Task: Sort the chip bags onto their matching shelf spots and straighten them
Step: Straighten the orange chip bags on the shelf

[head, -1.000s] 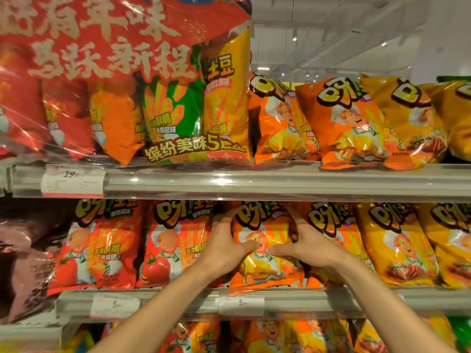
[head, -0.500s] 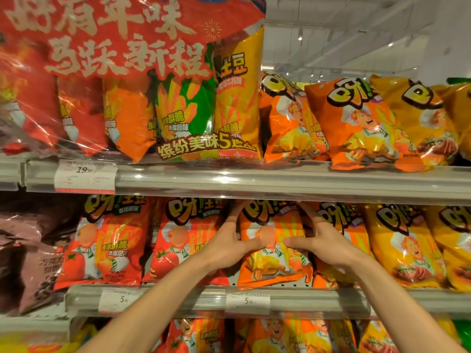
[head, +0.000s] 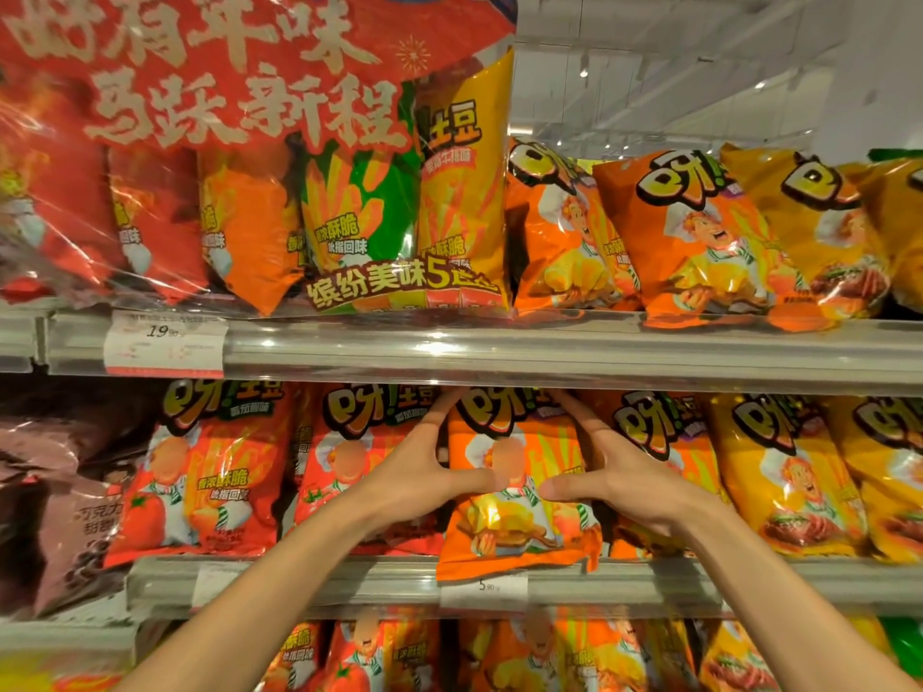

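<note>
An orange chip bag [head: 517, 516] stands on the middle shelf [head: 349, 581], its bottom edge hanging over the shelf's front rail. My left hand [head: 424, 472] clasps its left edge, thumb across the front. My right hand [head: 614, 476] clasps its right edge the same way. To its left stand two red tomato bags [head: 210, 472] [head: 349, 467]. Another orange bag [head: 664, 442] and yellow bags [head: 789, 472] stand to its right.
The upper shelf [head: 499, 347] carries a large red multipack [head: 249, 167], orange bags [head: 699, 232] and yellow bags [head: 819, 217]. Brown bags [head: 60, 491] sit at the far left. More bags [head: 524, 651] fill the shelf below. Price tags line the rails.
Both hands stay on the orange bag. The bag has come forward and down a little, so its bottom edge now overhangs the rail. My view has tilted slightly.
</note>
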`<state>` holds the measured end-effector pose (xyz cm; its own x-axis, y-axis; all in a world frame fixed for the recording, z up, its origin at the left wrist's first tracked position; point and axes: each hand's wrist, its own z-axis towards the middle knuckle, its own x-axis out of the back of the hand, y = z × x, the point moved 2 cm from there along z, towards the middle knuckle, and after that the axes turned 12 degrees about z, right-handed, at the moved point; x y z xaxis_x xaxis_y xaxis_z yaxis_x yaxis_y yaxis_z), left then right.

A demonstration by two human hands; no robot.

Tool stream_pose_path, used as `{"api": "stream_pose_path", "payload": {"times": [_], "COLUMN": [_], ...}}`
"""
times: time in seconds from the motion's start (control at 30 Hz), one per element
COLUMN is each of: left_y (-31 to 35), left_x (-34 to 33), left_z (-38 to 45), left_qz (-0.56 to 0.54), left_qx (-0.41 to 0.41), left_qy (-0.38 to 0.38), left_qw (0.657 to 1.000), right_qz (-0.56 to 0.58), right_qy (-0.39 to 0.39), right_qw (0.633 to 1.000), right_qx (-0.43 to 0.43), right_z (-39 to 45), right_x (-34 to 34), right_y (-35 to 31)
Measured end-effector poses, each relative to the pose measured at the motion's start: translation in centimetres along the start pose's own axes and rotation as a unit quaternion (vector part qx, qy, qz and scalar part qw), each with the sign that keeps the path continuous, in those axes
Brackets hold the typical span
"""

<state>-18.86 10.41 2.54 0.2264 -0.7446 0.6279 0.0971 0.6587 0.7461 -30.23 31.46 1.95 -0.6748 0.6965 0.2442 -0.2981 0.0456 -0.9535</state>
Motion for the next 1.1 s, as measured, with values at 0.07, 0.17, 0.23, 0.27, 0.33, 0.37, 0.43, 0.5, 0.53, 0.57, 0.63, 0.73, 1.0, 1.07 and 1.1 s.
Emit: {"api": "stream_pose_path", "payload": {"times": [0.07,0.17,0.23,0.27,0.33,0.37,0.43,0.5,0.53,0.57,0.63,0.73,1.0,1.07,1.1], "left_y": [-0.2,-0.5,-0.6,-0.4,-0.1,0.0,0.3,-0.1,-0.6,-1.2,-3.0,-5.9,-8.3,-8.4,-8.4], "left_x": [0.1,0.0,0.0,-0.1,-0.1,0.0,0.5,1.4,1.9,2.4,2.8,2.8,2.4,2.5,2.5], "left_z": [-0.1,0.0,0.0,-0.1,-0.2,-0.2,-0.6,-1.2,-1.5,-1.8,-2.1,-2.2,-2.0,-2.0,-2.1], "left_qz": [-0.005,-0.014,-0.009,-0.005,-0.005,-0.009,0.004,0.104,0.193,0.279,0.405,0.475,0.506,0.506,0.506], "left_qx": [-0.009,-0.015,-0.024,-0.029,-0.03,-0.026,-0.014,-0.006,-0.014,-0.033,-0.064,-0.029,-0.02,-0.023,-0.022], "left_qy": [-0.012,-0.036,-0.038,-0.035,-0.025,-0.015,0.033,0.129,0.188,0.24,0.279,0.235,0.193,0.198,0.199], "left_qw": [1.0,0.999,0.999,0.999,0.999,1.0,0.999,0.986,0.963,0.929,0.869,0.848,0.841,0.839,0.839], "right_qz": [-0.006,-0.011,-0.022,-0.024,-0.027,-0.027,-0.041,-0.067,-0.077,-0.085,-0.103,-0.153,-0.487,-0.524,-0.535], "right_qy": [-0.001,-0.008,-0.009,-0.008,0.005,0.016,0.053,0.09,0.106,0.118,0.135,0.12,0.183,0.181,0.187], "right_qw": [1.0,1.0,1.0,1.0,1.0,0.999,0.998,0.994,0.991,0.989,0.985,0.981,0.853,0.831,0.823], "right_qx": [0.001,0.002,0.003,0.004,0.001,0.0,0.003,0.005,0.004,-0.001,-0.007,-0.011,0.043,0.045,0.039], "right_z": [-0.2,-0.7,-0.8,-0.9,-0.8,-0.7,-0.7,-0.8,-0.8,-0.7,-0.4,0.1,0.5,1.2,1.6], "right_x": [0.2,0.6,0.7,0.7,0.9,1.0,1.3,1.3,1.1,0.8,-0.5,-2.4,-7.4,-8.9,-9.5], "right_y": [0.1,-0.1,-0.1,-0.2,-0.1,-0.1,-0.3,-0.8,-0.8,-0.6,-0.4,0.1,-0.6,-0.1,0.2]}}
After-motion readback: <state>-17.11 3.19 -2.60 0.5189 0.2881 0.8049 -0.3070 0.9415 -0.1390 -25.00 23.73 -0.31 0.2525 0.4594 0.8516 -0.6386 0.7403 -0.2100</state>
